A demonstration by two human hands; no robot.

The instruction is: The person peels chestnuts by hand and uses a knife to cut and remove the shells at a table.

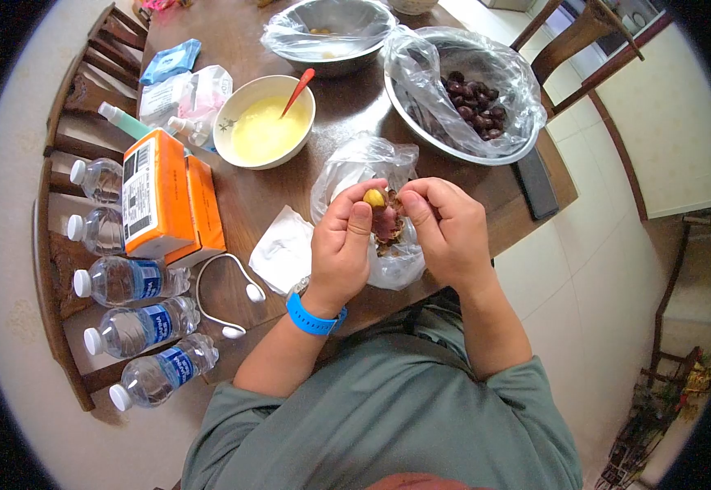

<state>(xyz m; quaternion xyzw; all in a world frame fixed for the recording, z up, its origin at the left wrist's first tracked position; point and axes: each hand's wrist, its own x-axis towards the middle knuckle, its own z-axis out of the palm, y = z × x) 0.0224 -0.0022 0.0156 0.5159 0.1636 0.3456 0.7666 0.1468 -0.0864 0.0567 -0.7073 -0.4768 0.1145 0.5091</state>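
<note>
A yellow, partly peeled chestnut [375, 198] sits pinched between the thumb and fingers of my left hand [342, 237]. Close beside it, my right hand [449, 227] is closed in a pinch; what its fingertips hold, if anything, is too small to make out. Below both hands lies a clear plastic bag [362, 162] with brown shell scraps [390, 232] in it. Dark brown chestnuts [476, 104] fill part of a metal basin [505, 157] lined with clear plastic at the upper right.
A bowl [306, 135] of pale yellow liquid holds a red spoon [298, 91]. Behind it is another plastic-lined basin [331, 64]. Orange boxes [177, 196], several water bottles [155, 322], a white napkin [282, 249] and white earphones [233, 331] are left; a phone [535, 186] lies right.
</note>
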